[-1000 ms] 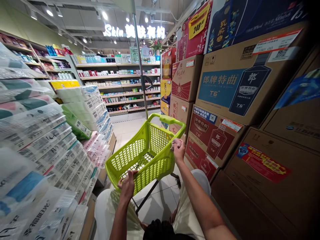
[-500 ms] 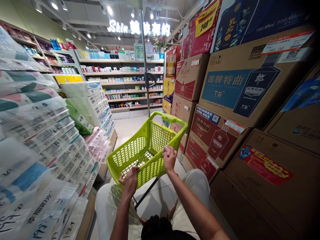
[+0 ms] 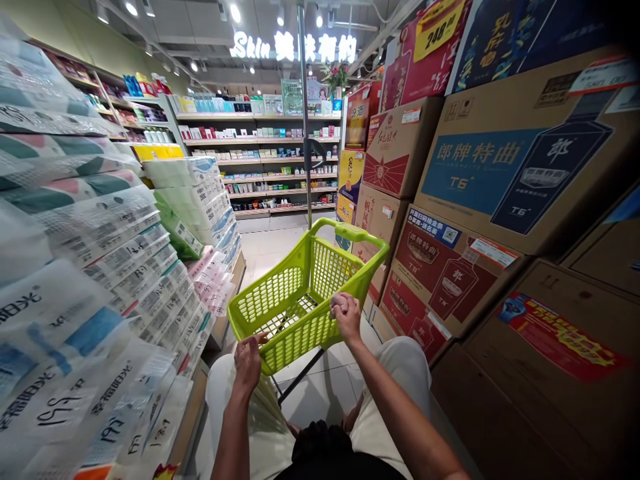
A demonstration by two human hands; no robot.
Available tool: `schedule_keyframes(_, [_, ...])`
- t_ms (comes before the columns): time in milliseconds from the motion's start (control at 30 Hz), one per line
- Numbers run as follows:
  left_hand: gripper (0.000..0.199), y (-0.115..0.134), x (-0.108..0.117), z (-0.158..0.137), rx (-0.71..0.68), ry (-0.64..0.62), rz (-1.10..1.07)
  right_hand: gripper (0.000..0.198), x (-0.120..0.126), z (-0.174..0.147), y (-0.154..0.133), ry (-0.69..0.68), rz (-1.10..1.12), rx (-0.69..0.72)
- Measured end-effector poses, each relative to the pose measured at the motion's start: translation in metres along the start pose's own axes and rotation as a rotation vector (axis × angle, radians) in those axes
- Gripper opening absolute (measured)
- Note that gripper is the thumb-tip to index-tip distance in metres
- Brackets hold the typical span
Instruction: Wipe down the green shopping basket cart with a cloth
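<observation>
In front of my knees stands a lime-green shopping cart (image 3: 315,333) with a lattice plastic basket and dark metal legs. No goods show inside it. My left hand (image 3: 249,360) is at the cart's near left corner, its fingers curled at the rim and one finger lying along the edge. My right hand (image 3: 347,317) is closed in a fist against the near long side, at the rim. Something pale pinkish shows at the fist's front; whether it is an object or my own fingers I cannot make out.
Stacked tissue packs (image 3: 125,220) line the left side, with handwritten prices. Cardboard liquor cartons (image 3: 470,167) rise high on the right. Behind the cart stands a thin metal pole (image 3: 306,120). Shelves of small goods (image 3: 260,137) close off the back beyond a tiled floor (image 3: 267,243).
My left hand has slid leftward along the rim to the corner. The right fist stays at the cart's near side. The whole view has shifted slightly, with the scene moving right in the picture.
</observation>
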State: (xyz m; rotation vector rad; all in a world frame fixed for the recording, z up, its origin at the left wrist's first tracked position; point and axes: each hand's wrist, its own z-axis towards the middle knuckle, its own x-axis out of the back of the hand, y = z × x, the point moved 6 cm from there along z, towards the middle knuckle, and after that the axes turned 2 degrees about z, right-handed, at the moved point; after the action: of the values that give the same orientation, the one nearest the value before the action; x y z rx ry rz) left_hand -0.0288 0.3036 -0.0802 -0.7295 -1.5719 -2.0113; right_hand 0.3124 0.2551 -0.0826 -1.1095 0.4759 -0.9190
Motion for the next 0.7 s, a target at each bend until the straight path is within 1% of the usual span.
schedule_keyframes(33, [0.107, 0.000, 0.000, 0.000, -0.005, 0.006, -0.022, 0.037, 0.002, 0.003, 0.001, 0.010, 0.011, -0.018])
schedule_keyframes(100, [0.106, -0.001, -0.002, 0.000, -0.018, 0.005, -0.061, 0.037, 0.007, 0.008, 0.003, 0.085, 0.029, -0.062])
schedule_keyframes(167, [0.106, -0.001, -0.002, -0.001, -0.021, 0.010, -0.084, 0.037, 0.006, 0.003, 0.003, 0.139, 0.033, -0.095])
schedule_keyframes(233, [0.106, -0.001, -0.002, -0.001, -0.021, 0.025, -0.097, 0.035, -0.004, -0.011, 0.003, 0.095, 0.040, -0.103])
schedule_keyframes(300, [0.104, -0.001, -0.001, -0.002, -0.030, 0.032, -0.106, 0.034, -0.017, -0.024, 0.001, -0.021, 0.061, -0.094])
schedule_keyframes(333, [0.103, 0.000, -0.001, -0.002, -0.035, 0.029, -0.108, 0.034, -0.020, -0.026, 0.001, -0.059, 0.070, -0.098])
schedule_keyframes(367, [0.102, 0.000, -0.001, -0.002, -0.038, 0.024, -0.106, 0.034, -0.021, -0.027, 0.001, -0.067, 0.073, -0.111])
schedule_keyframes(400, [0.102, 0.000, -0.002, -0.003, -0.041, 0.016, -0.101, 0.033, -0.020, -0.025, 0.001, -0.042, 0.070, -0.131])
schedule_keyframes(467, [0.102, 0.001, -0.004, -0.003, -0.044, 0.011, -0.085, 0.031, -0.014, -0.023, 0.001, 0.060, 0.051, -0.168])
schedule_keyframes(500, [0.101, 0.001, -0.005, -0.003, -0.043, 0.016, -0.077, 0.031, -0.013, -0.025, 0.000, 0.107, 0.042, -0.171])
schedule_keyframes(533, [0.101, 0.000, -0.007, -0.004, -0.041, 0.022, -0.070, 0.030, -0.014, -0.030, -0.002, 0.122, 0.038, -0.158])
schedule_keyframes(567, [0.101, 0.000, -0.008, -0.004, -0.039, 0.028, -0.066, 0.030, -0.018, -0.036, -0.004, 0.098, 0.043, -0.130])
schedule_keyframes(633, [0.101, -0.001, -0.010, -0.005, -0.038, 0.027, -0.067, 0.031, -0.028, -0.047, -0.007, -0.032, 0.064, -0.057])
schedule_keyframes(667, [0.101, -0.001, -0.011, -0.006, -0.042, 0.019, -0.074, 0.031, -0.031, -0.050, -0.008, -0.090, 0.073, -0.038])
schedule_keyframes(700, [0.100, -0.001, -0.012, -0.007, -0.048, 0.010, -0.083, 0.031, -0.031, -0.050, -0.007, -0.109, 0.074, -0.042])
